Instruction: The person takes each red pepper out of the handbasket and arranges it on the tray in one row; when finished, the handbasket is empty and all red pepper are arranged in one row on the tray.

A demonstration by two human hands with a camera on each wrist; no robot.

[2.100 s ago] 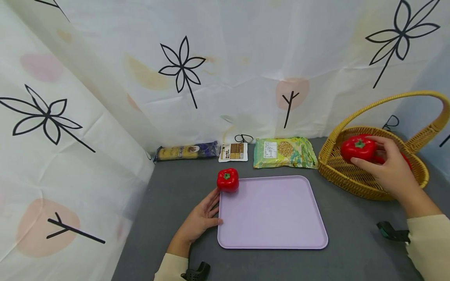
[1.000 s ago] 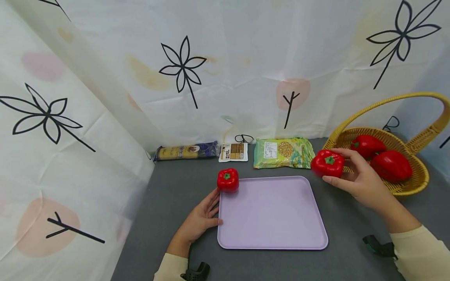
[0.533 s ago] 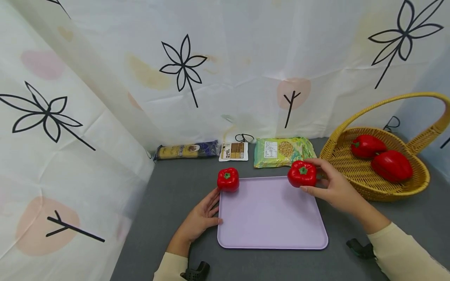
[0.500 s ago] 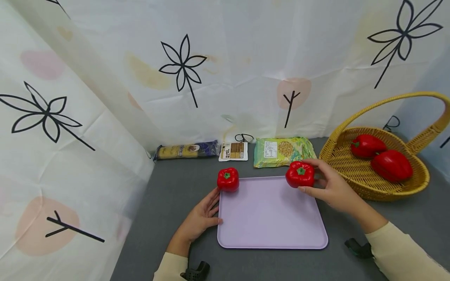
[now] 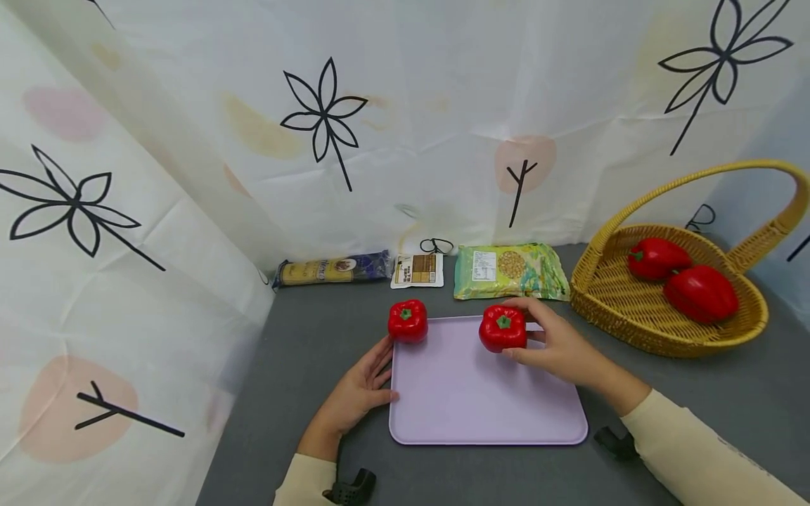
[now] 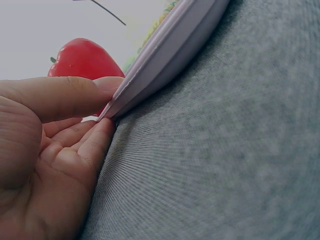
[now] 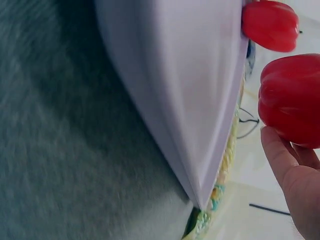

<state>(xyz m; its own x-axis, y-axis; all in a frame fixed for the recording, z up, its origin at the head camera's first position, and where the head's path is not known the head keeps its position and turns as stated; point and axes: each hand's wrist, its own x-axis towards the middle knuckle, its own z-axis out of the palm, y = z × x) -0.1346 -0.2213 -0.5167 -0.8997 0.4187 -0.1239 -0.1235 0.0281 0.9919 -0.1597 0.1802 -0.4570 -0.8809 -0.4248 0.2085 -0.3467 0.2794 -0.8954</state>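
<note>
My right hand [image 5: 557,349] holds a red bell pepper [image 5: 503,328] by its right side, above the far part of the lilac tray [image 5: 487,407]. In the right wrist view this held bell pepper [image 7: 292,100] is apart from the tray. A second red bell pepper [image 5: 408,321] stands at the tray's far left corner, green stem up. My left hand [image 5: 354,393] is at the tray's left edge. The left wrist view shows the thumb [image 6: 65,97] over the tray rim [image 6: 150,65] and fingertips beneath, pinching it.
A yellow wicker basket [image 5: 623,330] with a tall handle stands at the right, two red peppers [image 5: 701,294] inside. Along the back lie a blue-yellow packet [image 5: 332,268], a small brown-white sachet [image 5: 418,271] and a green bag [image 5: 511,272]. A patterned cloth [image 5: 430,176] hangs behind.
My right hand has carried the bell pepper out of the basket and leftward over the tray. The left hand has stayed at the tray's left edge.
</note>
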